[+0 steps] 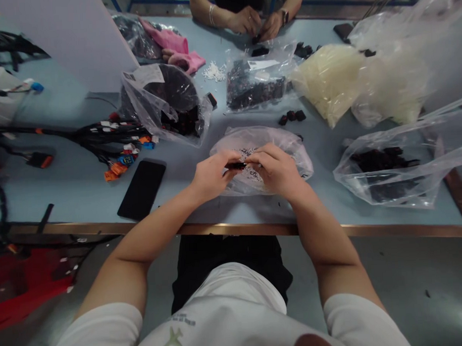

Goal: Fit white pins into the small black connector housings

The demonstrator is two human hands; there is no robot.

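Note:
My left hand (212, 174) and my right hand (277, 169) meet above the near middle of the table, both pinched on a small black plastic part (236, 165) held between their fingertips. Right under them lies a clear plastic bag (298, 153) with printed lettering. Both hands have their fingers curled closed around the part, which is mostly hidden by them.
A black phone (141, 188) lies left of my hands. Further left is a wire harness with coloured connectors (120, 146). Bags of black parts (386, 172) (256, 81) and pale parts (330, 81) sit around. Another person's hands (258, 23) work at the far edge.

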